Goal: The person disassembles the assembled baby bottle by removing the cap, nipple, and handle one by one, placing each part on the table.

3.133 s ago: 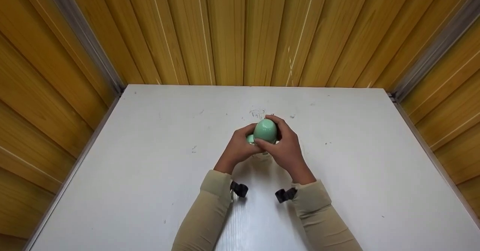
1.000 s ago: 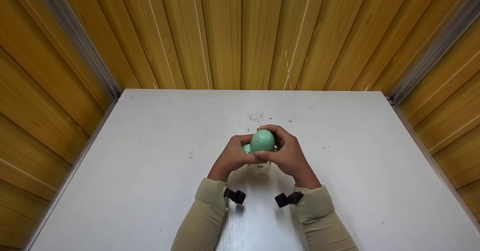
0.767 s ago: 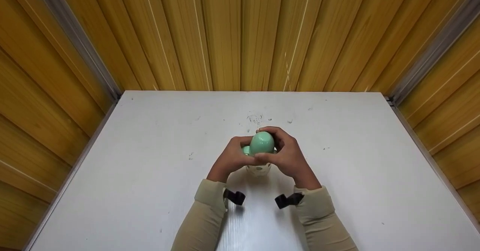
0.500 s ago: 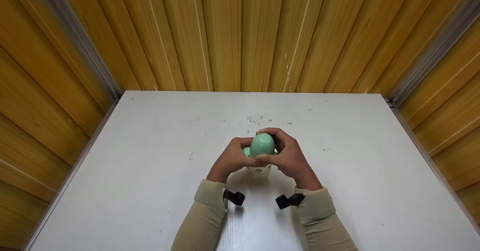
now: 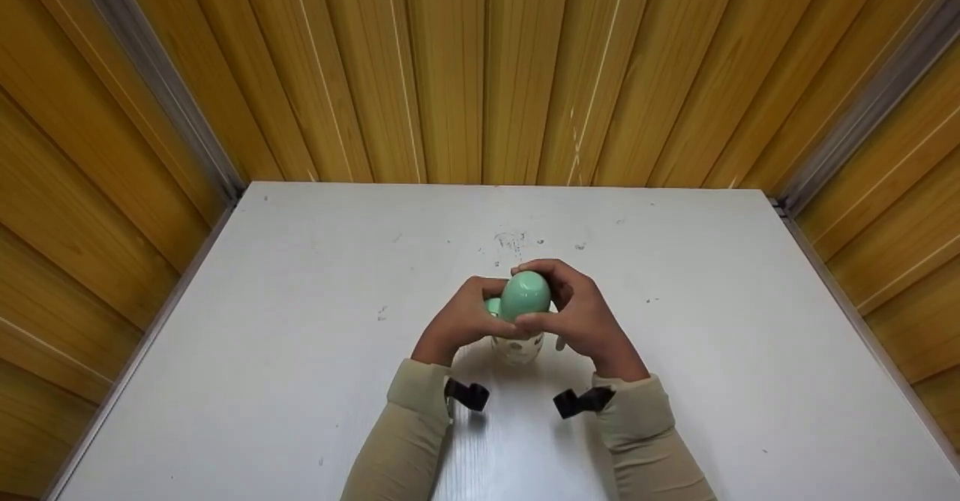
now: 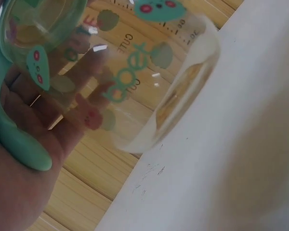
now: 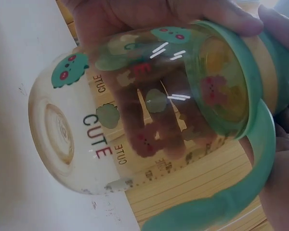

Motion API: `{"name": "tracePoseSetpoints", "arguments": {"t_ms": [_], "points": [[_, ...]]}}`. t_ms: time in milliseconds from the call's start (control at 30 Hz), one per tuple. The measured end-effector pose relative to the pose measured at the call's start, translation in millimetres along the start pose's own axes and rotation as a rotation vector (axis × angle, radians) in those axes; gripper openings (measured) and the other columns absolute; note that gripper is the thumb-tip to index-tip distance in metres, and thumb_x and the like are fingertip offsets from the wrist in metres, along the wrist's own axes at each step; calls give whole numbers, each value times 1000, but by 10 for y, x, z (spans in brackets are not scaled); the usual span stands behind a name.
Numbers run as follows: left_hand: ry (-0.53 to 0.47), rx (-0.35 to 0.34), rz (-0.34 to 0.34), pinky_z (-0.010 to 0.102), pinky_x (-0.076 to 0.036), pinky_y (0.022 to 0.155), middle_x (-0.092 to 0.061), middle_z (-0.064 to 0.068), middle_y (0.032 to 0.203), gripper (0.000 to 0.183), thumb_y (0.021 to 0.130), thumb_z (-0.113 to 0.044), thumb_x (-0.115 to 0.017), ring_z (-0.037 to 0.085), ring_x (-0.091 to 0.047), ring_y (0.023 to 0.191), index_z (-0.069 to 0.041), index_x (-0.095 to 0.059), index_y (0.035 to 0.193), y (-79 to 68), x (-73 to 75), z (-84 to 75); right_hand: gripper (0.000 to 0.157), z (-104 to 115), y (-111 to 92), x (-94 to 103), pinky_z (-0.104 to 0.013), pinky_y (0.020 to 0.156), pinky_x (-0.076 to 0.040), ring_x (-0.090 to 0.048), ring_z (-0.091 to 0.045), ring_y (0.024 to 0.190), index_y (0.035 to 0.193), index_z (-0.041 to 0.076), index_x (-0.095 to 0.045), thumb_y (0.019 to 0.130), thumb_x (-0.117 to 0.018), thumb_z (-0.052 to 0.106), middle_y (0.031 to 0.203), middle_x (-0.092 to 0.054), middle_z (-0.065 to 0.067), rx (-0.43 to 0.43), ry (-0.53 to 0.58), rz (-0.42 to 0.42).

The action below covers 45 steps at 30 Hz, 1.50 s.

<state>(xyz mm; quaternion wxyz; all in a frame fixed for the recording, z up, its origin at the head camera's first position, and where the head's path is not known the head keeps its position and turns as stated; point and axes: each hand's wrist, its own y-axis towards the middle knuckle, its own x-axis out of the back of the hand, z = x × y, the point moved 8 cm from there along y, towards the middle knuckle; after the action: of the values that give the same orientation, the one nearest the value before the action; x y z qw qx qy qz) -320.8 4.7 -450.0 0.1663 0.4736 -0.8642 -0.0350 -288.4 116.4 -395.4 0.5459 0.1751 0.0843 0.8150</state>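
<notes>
A clear baby bottle [image 5: 517,349] with printed cartoon figures is held above the table, its rounded green cap [image 5: 526,295] toward the head camera. My left hand [image 5: 469,313] grips it from the left, with fingers seen through the clear body in both wrist views. The right hand [image 5: 581,310] holds the cap, its thumb in front and fingers on the far side. Close by the left palm is one green handle [image 6: 29,147]; another green handle [image 7: 202,211] hangs below the bottle in the right wrist view. Part of the collar is hidden by the hands.
The white table [image 5: 300,351] carries small dark marks and scuffs. Wood-patterned panels [image 5: 450,73] stand behind it and on both sides. Each sleeve cuff bears a small black camera mount [image 5: 469,394].
Since the earliest frame, both hands and the bottle have come nearer to the person, and more of the clear body shows below the hands. The head view has tilted slightly. The grip looks much the same.
</notes>
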Motion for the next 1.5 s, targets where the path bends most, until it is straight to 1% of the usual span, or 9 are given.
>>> {"name": "tracePoseSetpoints", "arguments": {"t_ms": [200, 300, 367, 500, 800, 867, 1100, 1267, 1500], "points": [[-6, 8, 25, 32, -50, 73, -68, -1, 87, 36, 60, -23, -82, 13, -58, 78, -21, -69, 94, -20, -10, -58, 57, 3, -6, -8, -30, 94, -44, -54, -22, 109, 118, 9, -53, 68, -78, 9, 119, -56, -9, 10, 3, 26], [-13, 18, 37, 33, -50, 74, -69, 0, 88, 37, 60, -21, -82, 15, -58, 79, -20, -69, 95, -20, -19, -51, 56, -1, -13, -10, -30, 93, -45, -55, -22, 108, 118, 9, -53, 68, -78, 7, 119, -56, -10, 19, 12, 37], [-15, 19, 43, 33, -51, 74, -68, -1, 89, 39, 59, -24, -83, 15, -58, 80, -22, -69, 95, -10, -24, 2, 55, 2, -16, -12, -31, 91, -46, -55, -23, 107, 118, 7, -53, 68, -77, 5, 119, -56, -11, 31, 30, 45], [-15, 14, 56, 34, -51, 74, -68, -1, 90, 40, 58, -26, -83, 16, -59, 80, -22, -69, 95, -12, -34, 3, 55, 5, -18, -13, -31, 89, -47, -57, -24, 104, 117, 5, -53, 68, -76, 0, 118, -57, -14, 50, 72, 56], [-18, 31, 84, 31, -51, 74, -68, -1, 92, 42, 58, -20, -83, 14, -59, 81, -20, -69, 97, -18, -56, -14, 55, 22, -33, -6, -30, 92, -45, -56, -24, 108, 117, 3, -53, 67, -75, -3, 120, -56, -16, 42, 107, 68], [-26, 28, 95, 31, -51, 75, -68, 0, 93, 42, 58, -17, -82, 14, -58, 82, -18, -69, 98, -24, -62, -50, 55, 35, -38, -5, -30, 91, -46, -56, -25, 108, 117, 3, -53, 67, -75, -4, 120, -56, -17, 52, 112, 73], [-91, -19, 162, 30, -50, 72, -67, -3, 87, 37, 59, -9, -78, 10, -57, 77, -6, -68, 94, -95, -88, -328, 55, 101, -59, -30, -32, 92, -46, -55, -27, 110, 117, -1, -52, 67, -73, -8, 120, -55, -20, 98, 171, 129], [-125, -26, 209, 29, -50, 72, -66, -7, 85, 38, 59, -8, -76, 8, -57, 76, 2, -66, 94, -107, -123, -363, 55, 158, -77, -37, -34, 93, -45, -54, -29, 112, 117, -5, -50, 66, -71, -10, 120, -54, -22, 133, 223, 164], [-159, -41, 209, 28, -50, 70, -65, -10, 81, 37, 59, -4, -75, 8, -57, 72, 6, -65, 93, -115, -121, -365, 54, 179, -69, -53, -34, 89, -47, -56, -28, 108, 118, -5, -50, 68, -70, -9, 120, -54, -22, 174, 204, 181]]}}
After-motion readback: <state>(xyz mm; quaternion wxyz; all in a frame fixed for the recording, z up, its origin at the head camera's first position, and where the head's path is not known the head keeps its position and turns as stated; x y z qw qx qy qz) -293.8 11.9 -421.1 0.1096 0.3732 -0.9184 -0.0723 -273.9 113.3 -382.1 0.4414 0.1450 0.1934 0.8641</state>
